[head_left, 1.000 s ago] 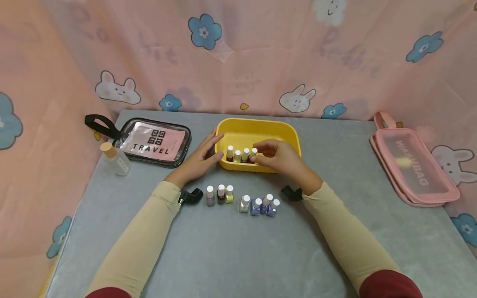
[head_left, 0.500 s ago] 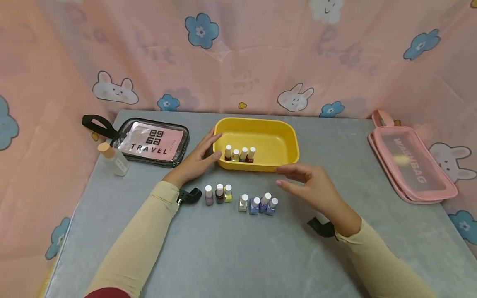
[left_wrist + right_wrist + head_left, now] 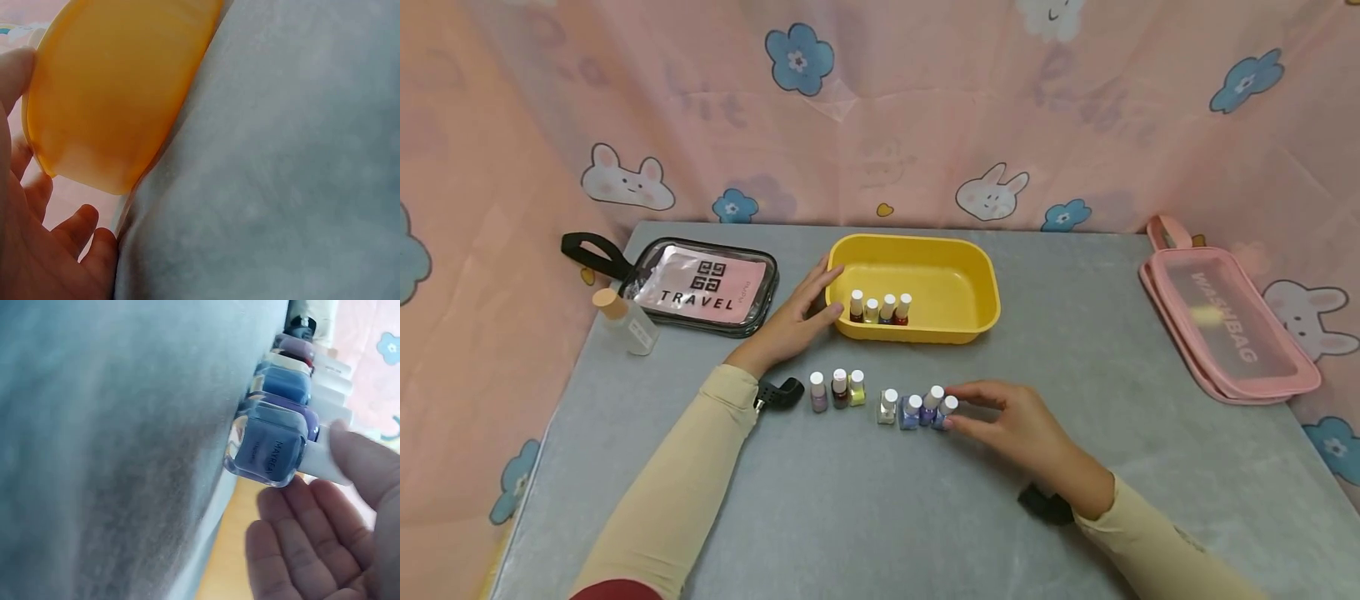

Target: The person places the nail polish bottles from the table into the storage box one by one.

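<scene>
My left hand (image 3: 790,327) rests against the left end of the yellow tray (image 3: 932,335), its thumb and fingertips at the rim; in the left wrist view the fingers (image 3: 76,231) look relaxed beside the tray wall. At the right end of the near row, my right hand (image 3: 1026,423) has thumb and index finger around a blue nail polish bottle (image 3: 272,447). Its thumb (image 3: 362,462) lies on the white cap in the right wrist view. More nail polish bottles (image 3: 910,412) stand to its left. Several dark, yellow and red bottles (image 3: 887,310) stand inside the tray along its near wall.
Left of the tray lies a black-edged clear travel pouch (image 3: 703,287), with a frosted bottle with a tan cap (image 3: 627,322) beside it. A pink wash bag (image 3: 1232,325) lies at the far right. A printed pink cloth (image 3: 880,108) hangs behind the grey table (image 3: 850,517).
My right hand has left the bottles in the tray, moved right and toward me, and come to the rightmost bottle of the near row. My left hand has stayed at the tray.
</scene>
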The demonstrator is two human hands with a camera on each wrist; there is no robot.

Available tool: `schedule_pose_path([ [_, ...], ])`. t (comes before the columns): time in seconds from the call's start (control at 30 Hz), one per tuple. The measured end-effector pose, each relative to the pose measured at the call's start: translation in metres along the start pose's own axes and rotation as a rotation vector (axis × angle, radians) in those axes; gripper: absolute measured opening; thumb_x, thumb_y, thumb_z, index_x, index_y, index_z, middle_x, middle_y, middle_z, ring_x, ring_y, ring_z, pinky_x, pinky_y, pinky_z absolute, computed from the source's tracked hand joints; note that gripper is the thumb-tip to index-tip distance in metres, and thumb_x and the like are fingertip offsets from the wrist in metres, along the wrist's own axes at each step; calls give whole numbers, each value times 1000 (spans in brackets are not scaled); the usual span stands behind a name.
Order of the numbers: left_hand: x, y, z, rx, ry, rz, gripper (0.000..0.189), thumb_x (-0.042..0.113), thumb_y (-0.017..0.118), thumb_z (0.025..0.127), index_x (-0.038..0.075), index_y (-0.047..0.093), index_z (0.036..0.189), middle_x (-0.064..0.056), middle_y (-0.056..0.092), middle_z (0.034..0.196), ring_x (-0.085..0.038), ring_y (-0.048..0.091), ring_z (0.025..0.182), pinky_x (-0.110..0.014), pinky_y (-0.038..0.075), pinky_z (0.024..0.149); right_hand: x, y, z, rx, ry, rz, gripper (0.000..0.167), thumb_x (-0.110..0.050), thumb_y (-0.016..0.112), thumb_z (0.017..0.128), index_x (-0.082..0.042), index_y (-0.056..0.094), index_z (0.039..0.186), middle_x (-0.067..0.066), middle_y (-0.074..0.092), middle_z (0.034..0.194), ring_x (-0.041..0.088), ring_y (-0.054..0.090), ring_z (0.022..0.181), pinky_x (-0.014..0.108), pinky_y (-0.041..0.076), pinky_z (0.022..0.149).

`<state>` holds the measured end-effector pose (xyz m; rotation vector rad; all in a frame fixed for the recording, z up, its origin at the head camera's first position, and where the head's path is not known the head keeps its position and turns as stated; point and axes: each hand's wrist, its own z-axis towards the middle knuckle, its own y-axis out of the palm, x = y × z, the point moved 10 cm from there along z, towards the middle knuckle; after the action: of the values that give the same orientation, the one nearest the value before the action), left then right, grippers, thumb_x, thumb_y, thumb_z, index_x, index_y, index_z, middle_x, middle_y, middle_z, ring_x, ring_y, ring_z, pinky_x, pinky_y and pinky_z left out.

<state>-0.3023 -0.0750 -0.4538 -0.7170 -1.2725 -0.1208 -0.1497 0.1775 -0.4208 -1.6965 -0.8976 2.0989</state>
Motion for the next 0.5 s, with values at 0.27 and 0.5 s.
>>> schedule_pose_path([
  [0.27,0,-1,1,-1,5,0,65,27,56,112,18,29,170,-1,-1,179,-18,-1,162,-53,6,129,0,1,3,23,-35,-33,17,-11,91,86,-16,84,100,-9,78,101,11,74,97,37,61,90],
  [0.5,-1,0,1,-6,-2,-1,65,28,56,112,17,29,170,1,-1,178,-19,-1,162,-53,5,129,-1,2,3,12,-36,-66,16,-12,90,87,-16,84,101,-10,78,100,11,73,96,38,62,89],
])
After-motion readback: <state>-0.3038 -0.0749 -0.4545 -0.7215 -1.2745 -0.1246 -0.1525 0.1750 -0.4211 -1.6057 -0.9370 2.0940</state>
